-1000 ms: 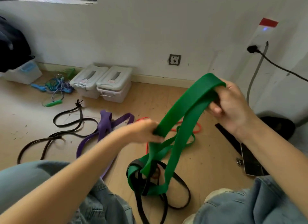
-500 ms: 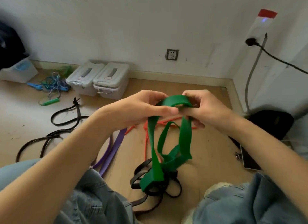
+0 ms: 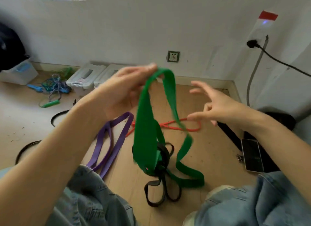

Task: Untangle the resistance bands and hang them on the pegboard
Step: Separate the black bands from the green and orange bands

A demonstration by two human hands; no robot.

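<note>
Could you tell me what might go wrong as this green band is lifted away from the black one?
The green band hangs only from the left hand, gripped at its top, while the right hand is open and off it, so it could slip. Its lower part is wound into the black band, so lifting may tighten the tangle. A loop on the floor lies near a shoe and could snag.

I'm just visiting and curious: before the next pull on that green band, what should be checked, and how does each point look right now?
1. Left hand holds the green band at its top: ok.
2. Right hand has a grip: not ok, fingers spread, touching nothing.
3. Green band free of the black band: not ok, both knotted together low down.
4. Purple band clear of the knot: ok, lying apart on the floor.
5. Pegboard in sight: not ok, none visible.
</note>
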